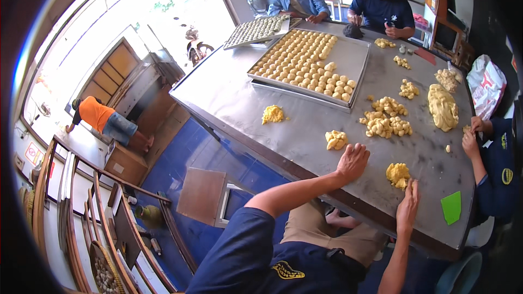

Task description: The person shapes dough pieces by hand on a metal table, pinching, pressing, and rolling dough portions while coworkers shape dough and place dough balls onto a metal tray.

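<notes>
My left hand (354,163) is over the metal tabletop near its front edge, palm down with the fingers loosely apart. Just beyond it lies a small heap of pale dough pieces (336,140). My right hand (408,205) reaches forward with its fingers stretched out, the tips at the near edge of a crumbly yellow mound (398,175). Nothing shows in either hand, though the undersides of both are hidden. Farther in is a larger cluster of dough balls (385,125). A big lump of dough (442,108) lies to the right.
A tray (357,49) with rows of round dough balls stands at the table's far side, beside another filled tray (256,31). A green sheet (451,208) lies at the right. Co-workers sit at the far side and right edge. A stool (202,195) stands at lower left.
</notes>
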